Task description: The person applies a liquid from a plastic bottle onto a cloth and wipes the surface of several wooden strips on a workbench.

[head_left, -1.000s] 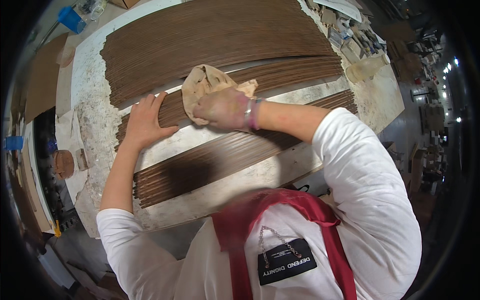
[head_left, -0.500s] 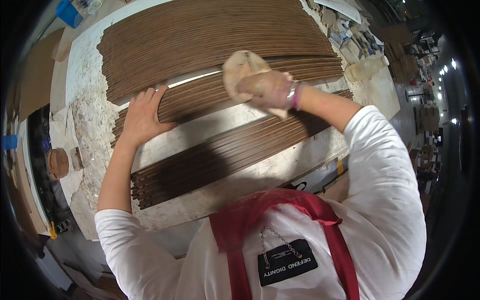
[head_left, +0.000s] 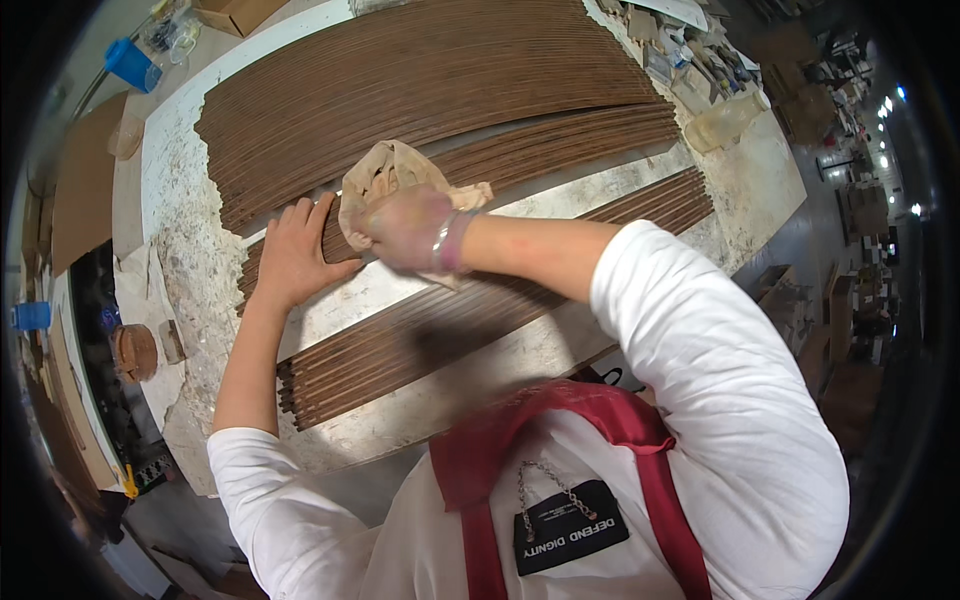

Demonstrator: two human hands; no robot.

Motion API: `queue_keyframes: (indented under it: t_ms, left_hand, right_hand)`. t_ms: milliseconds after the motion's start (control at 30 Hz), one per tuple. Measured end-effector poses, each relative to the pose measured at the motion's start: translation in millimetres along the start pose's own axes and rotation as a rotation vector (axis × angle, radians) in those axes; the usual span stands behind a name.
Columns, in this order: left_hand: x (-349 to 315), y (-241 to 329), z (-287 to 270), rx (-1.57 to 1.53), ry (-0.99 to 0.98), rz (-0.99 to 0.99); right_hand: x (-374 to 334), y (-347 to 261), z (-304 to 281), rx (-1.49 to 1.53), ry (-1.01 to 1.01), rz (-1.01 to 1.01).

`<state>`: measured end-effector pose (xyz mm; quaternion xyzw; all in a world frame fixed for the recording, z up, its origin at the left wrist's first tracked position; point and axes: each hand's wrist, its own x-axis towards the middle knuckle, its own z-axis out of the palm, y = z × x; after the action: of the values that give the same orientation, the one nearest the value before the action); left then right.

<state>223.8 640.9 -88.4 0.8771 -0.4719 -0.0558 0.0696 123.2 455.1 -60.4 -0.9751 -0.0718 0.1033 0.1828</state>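
My left hand (head_left: pixel 293 255) lies on the left end of a middle group of thin brown wooden strips (head_left: pixel 575 148), fingers spread, thumb pointing right. My right hand (head_left: pixel 410 232), in a stained thin glove, is closed on a crumpled beige cloth (head_left: pixel 385 172). The cloth rests on the same strips, just right of my left hand. Beyond lies a wide row of similar strips (head_left: pixel 420 80), packed side by side. A narrower group of strips (head_left: pixel 350 375) lies nearer to me, partly under my right forearm's shadow.
The strips lie on a white, stained worktable (head_left: pixel 185 215). A cloudy plastic bottle (head_left: pixel 725 122) lies at its right, near a clutter of tools (head_left: pixel 690 65). A brown round container (head_left: pixel 133 352) sits at the left edge. A blue cup (head_left: pixel 133 65) and cardboard box (head_left: pixel 237 12) are far left.
My right hand has moved left along the middle strips with the cloth, close to my left hand. My left hand has stayed nearly in place on the strips.
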Motion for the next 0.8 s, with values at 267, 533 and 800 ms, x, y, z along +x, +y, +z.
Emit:
queue_keyframes:
  t_ms: [267, 533, 800]
  left_hand:
    - [3, 4, -2, -0.001, 0.015, 0.010]
    - [2, -2, 0, -0.011, 0.005, 0.011]
    - [-2, 1, -1, -0.045, 0.028, 0.011]
  right_hand:
    - [-95, 125, -30, -0.127, 0.221, 0.510]
    - [17, -17, 3, 0.000, 0.010, 0.050]
    - [-56, 91, -54, -0.096, 0.081, 0.664]
